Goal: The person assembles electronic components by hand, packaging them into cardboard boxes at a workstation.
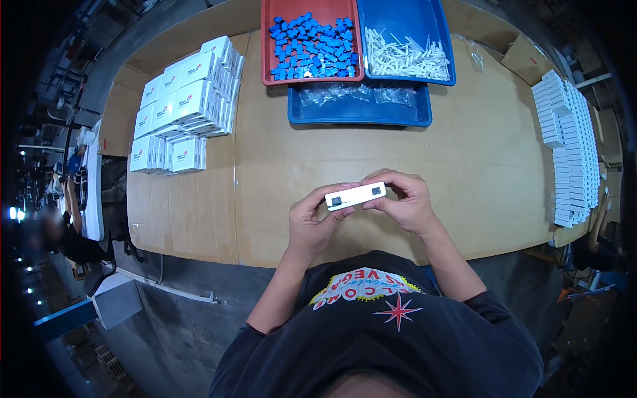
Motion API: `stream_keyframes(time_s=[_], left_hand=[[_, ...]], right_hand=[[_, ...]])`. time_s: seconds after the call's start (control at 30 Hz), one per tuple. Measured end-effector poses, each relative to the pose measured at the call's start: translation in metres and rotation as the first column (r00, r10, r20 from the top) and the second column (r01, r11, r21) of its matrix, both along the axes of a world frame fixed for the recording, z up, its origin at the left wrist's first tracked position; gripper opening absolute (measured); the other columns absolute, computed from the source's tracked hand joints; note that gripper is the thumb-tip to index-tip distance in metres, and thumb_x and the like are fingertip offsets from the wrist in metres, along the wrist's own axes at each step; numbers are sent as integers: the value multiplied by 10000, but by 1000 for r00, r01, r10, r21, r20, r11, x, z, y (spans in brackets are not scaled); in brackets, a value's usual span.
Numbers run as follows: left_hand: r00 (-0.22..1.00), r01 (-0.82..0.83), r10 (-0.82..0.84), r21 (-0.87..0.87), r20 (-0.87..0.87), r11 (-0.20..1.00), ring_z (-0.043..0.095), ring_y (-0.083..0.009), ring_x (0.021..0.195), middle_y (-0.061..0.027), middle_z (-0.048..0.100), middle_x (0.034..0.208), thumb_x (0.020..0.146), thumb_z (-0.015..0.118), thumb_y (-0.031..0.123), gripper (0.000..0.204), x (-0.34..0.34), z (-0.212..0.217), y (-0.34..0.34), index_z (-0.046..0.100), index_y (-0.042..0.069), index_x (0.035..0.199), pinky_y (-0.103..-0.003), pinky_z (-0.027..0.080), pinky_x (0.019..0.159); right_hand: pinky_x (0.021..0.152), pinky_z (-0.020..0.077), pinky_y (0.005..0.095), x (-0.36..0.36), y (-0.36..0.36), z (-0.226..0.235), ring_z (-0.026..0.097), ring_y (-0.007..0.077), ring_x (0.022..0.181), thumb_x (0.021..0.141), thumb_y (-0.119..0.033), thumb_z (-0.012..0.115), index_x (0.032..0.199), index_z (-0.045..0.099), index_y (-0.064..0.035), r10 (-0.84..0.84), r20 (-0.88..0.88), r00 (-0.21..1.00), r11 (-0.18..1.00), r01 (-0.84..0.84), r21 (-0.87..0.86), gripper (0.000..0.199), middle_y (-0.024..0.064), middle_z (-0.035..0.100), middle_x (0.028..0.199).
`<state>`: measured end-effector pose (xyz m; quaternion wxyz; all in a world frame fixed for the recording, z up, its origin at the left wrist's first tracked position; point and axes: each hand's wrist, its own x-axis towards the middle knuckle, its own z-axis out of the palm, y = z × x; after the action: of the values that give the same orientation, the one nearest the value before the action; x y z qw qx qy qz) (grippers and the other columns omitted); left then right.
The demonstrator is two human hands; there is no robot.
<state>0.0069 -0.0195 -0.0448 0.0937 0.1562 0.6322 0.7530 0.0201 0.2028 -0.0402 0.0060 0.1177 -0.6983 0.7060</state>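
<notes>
A small white box [356, 196] is held between my two hands above the near part of the cardboard-covered table. Its narrow side faces up and carries two dark square marks, one near each end. My left hand [317, 217] grips the left end, thumb along the near edge and fingers on the far side. Around the right end closes my right hand [407, 202], with its thumb at the near corner. The box tilts slightly, its right end farther from me. Its lower faces are hidden.
A red tray [267, 74] of blue plastic pieces and a blue tray [451, 76] of white slender pieces rest at the back. Before them sits another blue tray [358, 118] with clear plastic bags. White boxes [189, 99] are stacked left, more white boxes [570, 146] right.
</notes>
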Motion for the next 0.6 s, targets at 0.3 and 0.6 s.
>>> stream_keyframes(time_s=[0.3,0.6], left_hand=[[995,-66,55,146,79,987,647,-197,1235,-157,685,1316,891,813,13,439,-1,11,10,651,-32,1296,-336,511,1061],[990,-39,16,-157,-141,987,642,-193,1106,-102,647,1166,859,806,-46,372,-3,-1,-1,678,-41,1208,-313,505,983]], right_hand=[[943,566,322,3,-2,-6,717,173,1060,837,-15,851,1183,706,-8,-28,127,991,982,51,-183,375,89,752,1120],[970,532,362,-12,1,26,668,214,1074,835,-65,850,1224,688,-14,67,-29,997,981,-61,186,424,90,695,1137]])
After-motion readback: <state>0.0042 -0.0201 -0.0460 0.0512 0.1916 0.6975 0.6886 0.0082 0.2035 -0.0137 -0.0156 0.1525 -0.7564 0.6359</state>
